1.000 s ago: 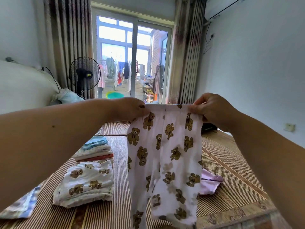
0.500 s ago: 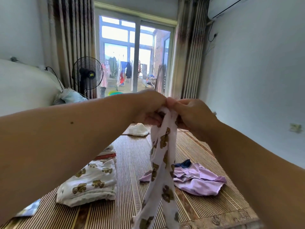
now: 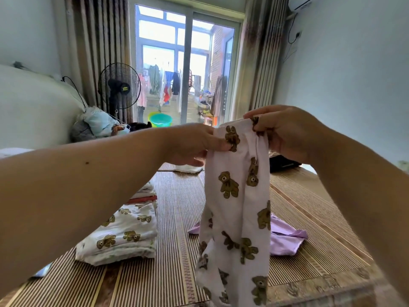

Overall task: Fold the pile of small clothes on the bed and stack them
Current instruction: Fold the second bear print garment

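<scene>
Both hands are pinching the waistband of the bear-print trousers point(image 3: 238, 209), the left hand point(image 3: 194, 144) at one corner and the right hand point(image 3: 285, 131) at the other, holding them hanging above the bed mat point(image 3: 177, 207), their hems cut off below and hiding part of a lilac garment point(image 3: 285, 238).

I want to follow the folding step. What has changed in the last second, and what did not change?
The bear-print trousers, first spread wide at the waistband, were folded lengthwise as both hands met, leg over leg. Now the left hand and right hand have parted slightly, both still pinching the top. The folded stack and lilac garment stayed on the mat.
</scene>
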`<state>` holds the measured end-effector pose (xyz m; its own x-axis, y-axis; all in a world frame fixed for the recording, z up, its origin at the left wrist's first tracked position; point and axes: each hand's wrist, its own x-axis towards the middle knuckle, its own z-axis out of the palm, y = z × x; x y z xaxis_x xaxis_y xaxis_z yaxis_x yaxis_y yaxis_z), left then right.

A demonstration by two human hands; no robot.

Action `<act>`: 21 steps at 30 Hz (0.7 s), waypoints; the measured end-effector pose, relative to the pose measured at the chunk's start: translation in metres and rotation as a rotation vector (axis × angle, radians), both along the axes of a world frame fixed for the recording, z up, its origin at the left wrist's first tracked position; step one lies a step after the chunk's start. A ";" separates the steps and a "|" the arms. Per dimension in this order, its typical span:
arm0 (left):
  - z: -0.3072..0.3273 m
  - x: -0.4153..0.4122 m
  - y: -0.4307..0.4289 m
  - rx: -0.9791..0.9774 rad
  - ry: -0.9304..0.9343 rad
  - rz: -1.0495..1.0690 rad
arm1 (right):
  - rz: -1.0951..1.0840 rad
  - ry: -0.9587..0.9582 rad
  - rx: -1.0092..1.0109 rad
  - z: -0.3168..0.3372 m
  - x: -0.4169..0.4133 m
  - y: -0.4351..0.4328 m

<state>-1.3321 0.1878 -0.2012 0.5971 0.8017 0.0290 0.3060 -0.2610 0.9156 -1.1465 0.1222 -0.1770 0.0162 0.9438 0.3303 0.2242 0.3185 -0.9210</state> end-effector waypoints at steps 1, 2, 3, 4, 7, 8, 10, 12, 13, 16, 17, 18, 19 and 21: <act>-0.002 0.001 0.006 -0.037 -0.051 0.022 | -0.011 -0.031 -0.021 0.000 0.004 0.002; -0.003 0.002 0.012 -0.046 -0.066 0.059 | -0.031 -0.073 -0.041 -0.001 0.008 0.004; -0.003 0.003 0.017 -0.024 -0.033 0.107 | -0.066 -0.146 -0.053 -0.002 0.011 0.008; -0.004 0.005 0.022 0.022 0.045 0.154 | -0.118 -0.242 -0.056 -0.005 0.015 0.015; -0.007 0.015 0.049 0.218 0.283 0.295 | -0.288 -0.434 -0.027 -0.015 0.019 0.046; -0.008 0.020 0.059 0.260 0.312 0.333 | -0.311 -0.413 -0.040 -0.018 0.021 0.060; -0.009 0.031 0.080 0.309 0.332 0.373 | -0.317 -0.295 -0.103 -0.024 0.026 0.088; -0.005 0.039 0.100 0.363 0.357 0.392 | -0.296 -0.182 -0.137 -0.024 0.030 0.112; -0.001 0.041 0.108 0.388 0.368 0.394 | -0.283 -0.149 -0.129 -0.023 0.031 0.121; 0.017 0.043 0.131 0.364 0.336 0.318 | -0.267 -0.097 -0.072 -0.014 0.037 0.143; 0.022 0.041 0.137 0.333 0.305 0.280 | -0.256 -0.104 -0.045 -0.011 0.040 0.147; 0.026 0.040 0.142 0.300 0.281 0.248 | -0.237 -0.116 -0.016 -0.008 0.042 0.149; 0.029 0.039 0.148 0.272 0.264 0.220 | -0.198 -0.118 0.003 -0.005 0.046 0.152; 0.033 0.039 0.156 0.239 0.230 0.173 | -0.083 -0.101 -0.013 0.000 0.050 0.153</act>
